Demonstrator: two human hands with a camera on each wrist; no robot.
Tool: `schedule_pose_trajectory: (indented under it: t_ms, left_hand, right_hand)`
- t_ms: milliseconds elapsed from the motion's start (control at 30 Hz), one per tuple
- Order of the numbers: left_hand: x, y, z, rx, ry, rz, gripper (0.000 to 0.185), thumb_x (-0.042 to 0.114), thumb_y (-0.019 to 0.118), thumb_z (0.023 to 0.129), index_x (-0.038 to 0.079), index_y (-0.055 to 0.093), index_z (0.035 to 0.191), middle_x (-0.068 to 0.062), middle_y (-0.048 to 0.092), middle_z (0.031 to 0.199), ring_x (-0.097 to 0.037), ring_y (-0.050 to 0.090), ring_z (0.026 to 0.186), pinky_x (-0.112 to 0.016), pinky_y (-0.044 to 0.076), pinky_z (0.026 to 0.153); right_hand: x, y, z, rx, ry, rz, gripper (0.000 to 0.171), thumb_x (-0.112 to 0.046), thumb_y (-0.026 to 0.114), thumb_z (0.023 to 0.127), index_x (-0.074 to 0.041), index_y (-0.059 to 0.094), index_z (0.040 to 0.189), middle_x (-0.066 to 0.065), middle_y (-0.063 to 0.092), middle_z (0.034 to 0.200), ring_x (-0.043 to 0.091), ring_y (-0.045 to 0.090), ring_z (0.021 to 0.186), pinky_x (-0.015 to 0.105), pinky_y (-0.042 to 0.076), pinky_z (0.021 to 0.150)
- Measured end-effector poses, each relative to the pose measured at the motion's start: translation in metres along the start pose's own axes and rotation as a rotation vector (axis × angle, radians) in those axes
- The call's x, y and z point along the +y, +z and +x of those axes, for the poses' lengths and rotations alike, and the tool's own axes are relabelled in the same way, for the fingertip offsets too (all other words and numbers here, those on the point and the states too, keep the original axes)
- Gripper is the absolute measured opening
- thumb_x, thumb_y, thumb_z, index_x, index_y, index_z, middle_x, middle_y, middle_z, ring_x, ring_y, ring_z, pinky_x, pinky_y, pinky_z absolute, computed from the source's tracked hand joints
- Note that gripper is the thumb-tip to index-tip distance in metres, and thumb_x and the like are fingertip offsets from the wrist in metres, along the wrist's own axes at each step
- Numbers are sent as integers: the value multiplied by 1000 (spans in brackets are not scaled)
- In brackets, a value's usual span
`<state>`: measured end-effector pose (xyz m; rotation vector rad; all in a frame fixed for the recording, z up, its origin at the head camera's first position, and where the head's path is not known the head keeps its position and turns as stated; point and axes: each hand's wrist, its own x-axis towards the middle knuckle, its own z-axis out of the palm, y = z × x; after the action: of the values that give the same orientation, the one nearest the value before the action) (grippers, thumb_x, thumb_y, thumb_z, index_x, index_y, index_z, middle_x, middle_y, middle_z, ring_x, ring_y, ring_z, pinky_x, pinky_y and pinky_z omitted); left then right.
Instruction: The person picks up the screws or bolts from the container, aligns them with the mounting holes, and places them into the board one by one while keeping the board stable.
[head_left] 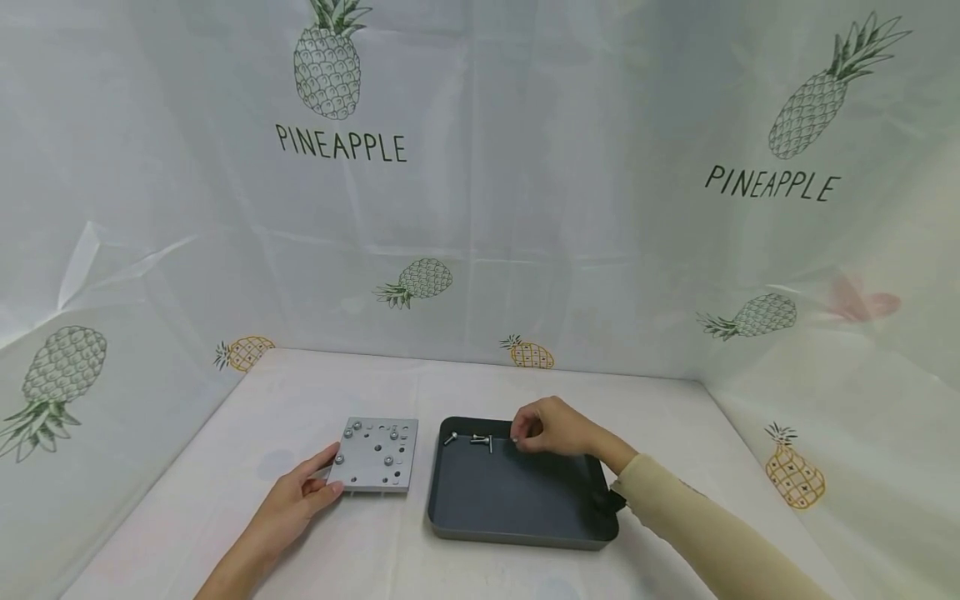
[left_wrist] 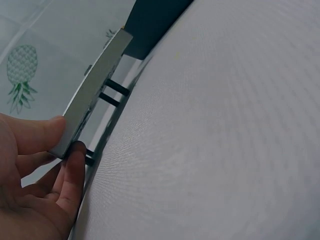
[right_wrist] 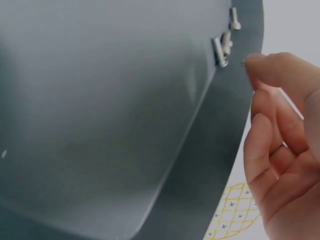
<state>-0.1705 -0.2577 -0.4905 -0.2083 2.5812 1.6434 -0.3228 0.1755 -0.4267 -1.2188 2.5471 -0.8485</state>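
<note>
A grey metal plate (head_left: 372, 467) with holes and a few screws in it stands on short legs on the white table. My left hand (head_left: 330, 477) pinches its near left corner; in the left wrist view the thumb lies on top of the plate (left_wrist: 97, 82) and a finger under its edge. To the right is a dark tray (head_left: 517, 500). My right hand (head_left: 519, 434) hovers over the tray's far part with curled fingers and pinches a small screw (head_left: 514, 438). Loose screws (head_left: 481, 439) lie in the tray beside it, also the loose screws (right_wrist: 221, 50) in the right wrist view.
Pineapple-print sheeting (head_left: 480, 208) walls in the table at the back and on both sides. The tray's floor (right_wrist: 100, 100) is bare apart from the screws at its far edge. White tablecloth (head_left: 375, 550) lies in front of the plate and tray.
</note>
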Motion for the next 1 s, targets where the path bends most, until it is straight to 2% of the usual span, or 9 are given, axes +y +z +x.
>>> schedule_pose_trajectory:
  t_ms: [233,533,1000]
  left_hand:
    - [0,-1,0,-9,7,-8,74,24,75,101,14,39,165,-18,49,157,-21,51,116,-19,45,87]
    - [0,-1,-1,-8,8,-9,74,24,75,101,15,40,165,-18,51,156,-20,53,117,-19,45,89]
    - [0,-2,-1,-6,11,24,74,29,75,100,17,40,165,-20,45,163,-20,53,123,-16,44,94]
  right_hand:
    - [-12,3,16,53,11,94,13,-11,83,93,-22,77,96,-11,74,84,7,65,74,24,53,69]
    - [-35,14,48,78,-37,168,9,-12,83,94,-14,78,101,-6,76,88,12,67,75,24,53,70]
    - [-60,35,111,95,-24,212,11,-14,84,93,-16,79,102,-7,75,90,9,65,76,24,51,72]
